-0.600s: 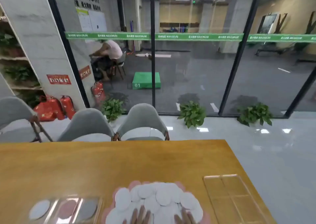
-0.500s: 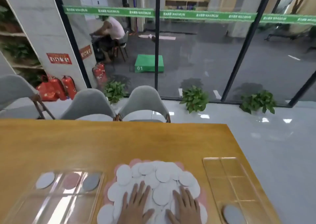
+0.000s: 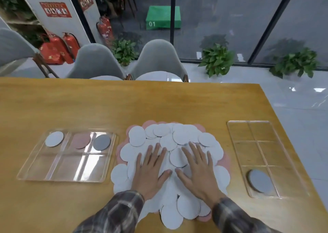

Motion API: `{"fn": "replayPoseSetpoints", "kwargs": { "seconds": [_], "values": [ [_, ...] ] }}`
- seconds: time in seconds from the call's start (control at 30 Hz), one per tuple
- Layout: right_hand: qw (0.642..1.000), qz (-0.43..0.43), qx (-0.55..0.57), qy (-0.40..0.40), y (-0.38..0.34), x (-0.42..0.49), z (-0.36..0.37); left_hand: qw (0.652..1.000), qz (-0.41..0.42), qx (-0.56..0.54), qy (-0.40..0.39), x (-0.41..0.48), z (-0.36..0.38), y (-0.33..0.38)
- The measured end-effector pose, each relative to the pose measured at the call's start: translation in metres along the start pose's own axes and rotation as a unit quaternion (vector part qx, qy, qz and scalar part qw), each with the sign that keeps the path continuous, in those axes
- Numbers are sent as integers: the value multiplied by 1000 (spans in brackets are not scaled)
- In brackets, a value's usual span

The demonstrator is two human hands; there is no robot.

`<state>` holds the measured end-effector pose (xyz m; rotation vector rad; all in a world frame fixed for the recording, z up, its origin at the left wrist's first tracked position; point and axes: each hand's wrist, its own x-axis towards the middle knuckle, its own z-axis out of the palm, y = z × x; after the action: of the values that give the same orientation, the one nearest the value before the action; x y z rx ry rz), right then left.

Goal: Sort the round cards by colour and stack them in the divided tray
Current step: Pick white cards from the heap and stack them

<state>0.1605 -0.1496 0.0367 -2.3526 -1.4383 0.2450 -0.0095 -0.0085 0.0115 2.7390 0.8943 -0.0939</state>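
outside: green box [image 3: 163, 17] marked "01"; left hand [image 3: 150, 170], right hand [image 3: 198, 168] flat on cards [image 3: 182, 135].

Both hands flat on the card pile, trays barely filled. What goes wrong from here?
1. Nearly every card in the pile shows a pale face, and they overlap heavily. Colours may be misread and cards sorted wrongly.
2. The left hand and right hand press flat on loose cards. A push could scatter them across the table.
3. One grey card lies in the left tray and a second grey card in the right tray, so grey may end up split.
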Motion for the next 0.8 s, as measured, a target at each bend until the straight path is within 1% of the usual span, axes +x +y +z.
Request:
{"fn": "replayPoseSetpoints", "kwargs": {
  "seconds": [0.1,0.17,0.33,0.4,0.53,0.63,0.73,0.8],
  "values": [
    [999,-51,-1,-16,-1,5,9,999,-2,23,28,-1,12,-4],
    [997,-68,4,-19,-2,8,16,999,6,16,31,-1,11,-3],
    [997,-77,18,-15,0,12,24,999,6,8,44,-2,14,-3],
    [996,-85,15,2,3,12,28,999,6,8,50,-1,17,-3],
    [994,-96,21,38,7,11,37,999,11,-1,45,-4,15,-2],
    [991,-119,27,58,11,11,41,1000,17,-17,17,-6,10,-6],
    [991,-121,32,51,12,12,39,998,34,-47,15,-7,6,-10],
    [990,-127,24,50,10,11,36,998,41,-39,11,-10,7,-12]
  ]
}}
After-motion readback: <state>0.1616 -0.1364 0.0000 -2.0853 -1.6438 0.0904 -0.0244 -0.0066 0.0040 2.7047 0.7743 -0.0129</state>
